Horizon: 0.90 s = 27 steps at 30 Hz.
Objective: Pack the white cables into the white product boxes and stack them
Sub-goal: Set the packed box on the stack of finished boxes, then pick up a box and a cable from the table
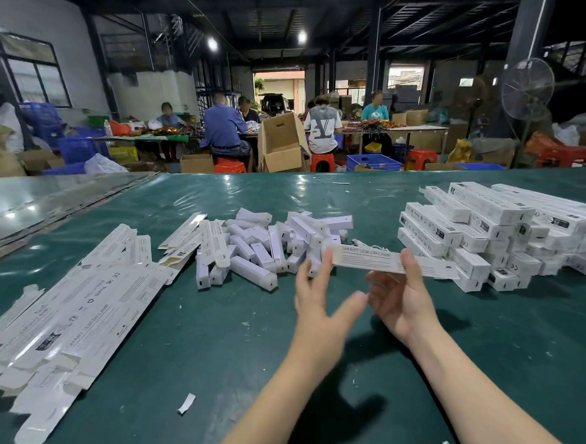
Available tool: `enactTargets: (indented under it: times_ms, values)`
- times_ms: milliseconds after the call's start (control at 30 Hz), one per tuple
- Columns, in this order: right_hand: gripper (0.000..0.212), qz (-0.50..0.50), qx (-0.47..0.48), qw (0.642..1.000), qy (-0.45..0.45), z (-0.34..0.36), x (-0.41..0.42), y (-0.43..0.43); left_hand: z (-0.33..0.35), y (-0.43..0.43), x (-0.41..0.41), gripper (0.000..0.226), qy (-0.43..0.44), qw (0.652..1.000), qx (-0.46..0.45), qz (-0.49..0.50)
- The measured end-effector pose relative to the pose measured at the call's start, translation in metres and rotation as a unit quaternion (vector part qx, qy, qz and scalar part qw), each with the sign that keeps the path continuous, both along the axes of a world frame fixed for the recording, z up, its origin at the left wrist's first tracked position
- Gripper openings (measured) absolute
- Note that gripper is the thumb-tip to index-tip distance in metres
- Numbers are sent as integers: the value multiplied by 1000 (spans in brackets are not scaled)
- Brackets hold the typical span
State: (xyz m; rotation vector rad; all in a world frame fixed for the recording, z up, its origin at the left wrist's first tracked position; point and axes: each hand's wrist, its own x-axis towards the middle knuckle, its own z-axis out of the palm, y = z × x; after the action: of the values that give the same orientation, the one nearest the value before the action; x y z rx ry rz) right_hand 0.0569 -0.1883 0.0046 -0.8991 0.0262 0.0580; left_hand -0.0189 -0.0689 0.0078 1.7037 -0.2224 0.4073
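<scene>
A long white product box (373,260) is held level above the green table (223,346). My right hand (401,301) grips it, thumb on top and fingers under it. My left hand (319,302) is spread open with straight fingers, its fingertips at the box's left end. A thin white cable (365,244) lies on the table just behind the box. To the right is a stack of closed white boxes (501,233). A loose heap of small white packs (265,247) sits in the middle. Flat unfolded box blanks (67,314) lie at the left.
Scraps of white paper (186,402) dot the table near its front. A grey sheet (43,202) covers the far left corner. Beyond the table, people sit at benches among cardboard cartons (281,143), red stools and blue crates. A standing fan (527,88) is at the right.
</scene>
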Motion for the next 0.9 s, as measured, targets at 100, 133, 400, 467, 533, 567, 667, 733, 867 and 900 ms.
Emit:
enactTargets:
  times_ms: [100,133,400,467,533,567,667,733,867,900]
  values:
    - [39,-28,-27,999,6,-1,-1,-2,-10,-5,-3,81,-24,993,111,16]
    - [35,-40,-46,998,2,-1,-1,-1,-10,-1,-1,83,-18,994,107,22]
    - [10,45,-118,990,-67,-5,-5,21,-25,14,7,74,19,926,375,24]
    - [3,26,-122,989,-78,-5,-5,23,-27,17,10,46,-41,878,472,68]
    - [10,-43,-175,979,-98,-7,-4,22,-26,29,15,30,-35,877,463,126]
    - [12,-85,-244,960,-110,-9,-3,19,-24,37,18,28,-5,889,430,157]
    - [14,-143,-508,834,-161,-12,-5,13,-18,56,26,39,70,892,375,242]
    - [29,-103,-644,731,-200,-13,-7,18,-18,59,29,50,114,887,363,263]
    - [27,-82,-733,630,-245,-14,-9,26,-22,57,43,63,151,853,433,250]
    - [24,-86,-727,637,-242,-15,-8,25,-21,60,47,63,151,844,450,251]
